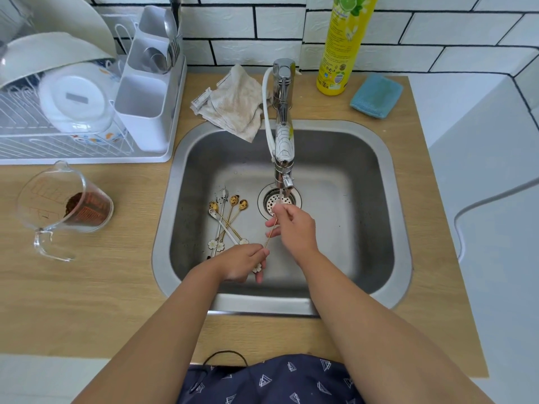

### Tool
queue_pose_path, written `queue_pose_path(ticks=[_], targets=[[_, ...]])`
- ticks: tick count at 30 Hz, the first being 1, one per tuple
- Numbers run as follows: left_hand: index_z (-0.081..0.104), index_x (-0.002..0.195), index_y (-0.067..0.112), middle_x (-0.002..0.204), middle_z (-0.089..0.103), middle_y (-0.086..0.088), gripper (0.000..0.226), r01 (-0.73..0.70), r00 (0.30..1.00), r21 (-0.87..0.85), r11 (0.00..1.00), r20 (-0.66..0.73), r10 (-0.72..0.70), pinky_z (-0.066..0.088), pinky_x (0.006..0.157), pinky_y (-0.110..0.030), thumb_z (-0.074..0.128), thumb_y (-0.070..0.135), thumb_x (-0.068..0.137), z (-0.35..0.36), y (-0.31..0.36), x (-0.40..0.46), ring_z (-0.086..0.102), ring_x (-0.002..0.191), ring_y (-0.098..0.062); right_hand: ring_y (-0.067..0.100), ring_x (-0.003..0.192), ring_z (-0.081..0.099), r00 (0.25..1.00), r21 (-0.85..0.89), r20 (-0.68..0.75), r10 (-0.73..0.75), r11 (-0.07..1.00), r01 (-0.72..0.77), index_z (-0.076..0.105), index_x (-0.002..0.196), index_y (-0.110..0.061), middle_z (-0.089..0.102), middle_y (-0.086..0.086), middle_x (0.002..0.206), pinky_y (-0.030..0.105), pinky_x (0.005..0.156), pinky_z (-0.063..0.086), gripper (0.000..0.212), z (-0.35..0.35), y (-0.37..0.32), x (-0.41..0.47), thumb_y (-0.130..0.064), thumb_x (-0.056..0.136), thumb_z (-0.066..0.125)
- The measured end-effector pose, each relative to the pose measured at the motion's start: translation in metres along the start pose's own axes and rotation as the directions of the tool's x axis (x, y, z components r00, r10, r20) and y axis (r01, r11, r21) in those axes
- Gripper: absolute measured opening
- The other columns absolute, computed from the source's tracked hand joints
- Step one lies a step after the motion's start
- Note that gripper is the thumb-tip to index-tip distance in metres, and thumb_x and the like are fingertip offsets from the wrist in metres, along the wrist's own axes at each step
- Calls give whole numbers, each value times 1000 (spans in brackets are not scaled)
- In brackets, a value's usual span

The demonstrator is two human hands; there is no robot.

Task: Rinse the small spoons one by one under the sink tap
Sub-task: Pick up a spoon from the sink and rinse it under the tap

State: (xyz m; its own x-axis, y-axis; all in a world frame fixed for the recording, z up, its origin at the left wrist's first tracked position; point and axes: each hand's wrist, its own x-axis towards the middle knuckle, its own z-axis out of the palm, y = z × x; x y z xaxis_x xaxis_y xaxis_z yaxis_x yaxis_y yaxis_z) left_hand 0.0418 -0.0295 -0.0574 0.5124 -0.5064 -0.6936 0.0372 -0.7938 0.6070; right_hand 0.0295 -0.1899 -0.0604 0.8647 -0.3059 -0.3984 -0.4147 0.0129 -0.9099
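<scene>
A thin gold spoon point(270, 233) with a white flower end is held over the steel sink point(376, 199). My left hand point(243, 262) pinches its flower end. My right hand point(294, 227) grips its bowl end under the chrome tap point(282, 135), where a thin stream of water runs down above the drain point(269, 199). The bowl is hidden by my fingers. Several more small gold and white spoons point(226, 221), some dirty, lie in a pile on the sink floor to the left.
A dish rack point(87, 112) with plates and a cutlery holder stands at the back left. A glass measuring jug point(62, 204) with brown grounds sits on the wooden counter. Behind the sink are a beige cloth point(233, 103), a yellow bottle point(344, 45) and a blue sponge point(376, 96).
</scene>
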Motion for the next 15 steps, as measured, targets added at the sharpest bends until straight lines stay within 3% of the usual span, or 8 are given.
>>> queue_pose_path(ticks=[2, 6, 9, 12, 15], targets=[[56, 90, 22, 75, 75, 7, 40, 11, 1000, -7, 1000, -3, -11, 45, 55, -26, 29, 48, 104, 1, -1, 1, 47, 45, -10, 18, 58, 74, 1000, -38, -3, 11, 999, -11, 69, 94, -19, 77, -1, 81, 25, 62, 59, 30, -1, 1, 1, -33, 109, 47], [56, 88, 22, 75, 75, 7, 39, 18, 1000, 8, 1000, -8, -18, 46, 57, -28, 30, 47, 104, 0, -6, 3, 48, 45, -9, 14, 62, 74, 996, -38, 89, 19, 999, -16, 66, 109, -18, 78, 0, 97, 24, 70, 59, 15, -2, 0, 3, -19, 107, 51], [56, 87, 24, 77, 75, 9, 40, -3, 1000, 19, 1000, -20, 3, 48, 58, -30, 29, 48, 103, 0, -6, 3, 50, 47, -8, 17, 63, 75, 997, 24, 79, 13, 1000, -15, 70, 103, -18, 79, 1, 88, 22, 65, 58, 13, -2, -1, 2, -22, 104, 58], [56, 86, 22, 74, 73, 6, 42, -29, 1000, -14, 1000, -9, 28, 49, 61, -33, 30, 49, 104, 0, -4, 2, 50, 50, -13, 17, 61, 74, 999, 61, 4, 51, 997, -51, 72, 93, -15, 77, 0, 76, 20, 61, 56, 33, -2, -2, 1, -38, 106, 52], [52, 84, 14, 57, 58, 4, 44, 16, 1000, -196, 980, 20, -13, 40, 50, -26, 32, 47, 105, 0, 0, 2, 41, 43, -11, 14, 77, 78, 987, 184, 63, 147, 970, -156, 71, 106, -13, 81, -3, 91, 22, 79, 57, 38, -6, -4, 5, -39, 110, 42]])
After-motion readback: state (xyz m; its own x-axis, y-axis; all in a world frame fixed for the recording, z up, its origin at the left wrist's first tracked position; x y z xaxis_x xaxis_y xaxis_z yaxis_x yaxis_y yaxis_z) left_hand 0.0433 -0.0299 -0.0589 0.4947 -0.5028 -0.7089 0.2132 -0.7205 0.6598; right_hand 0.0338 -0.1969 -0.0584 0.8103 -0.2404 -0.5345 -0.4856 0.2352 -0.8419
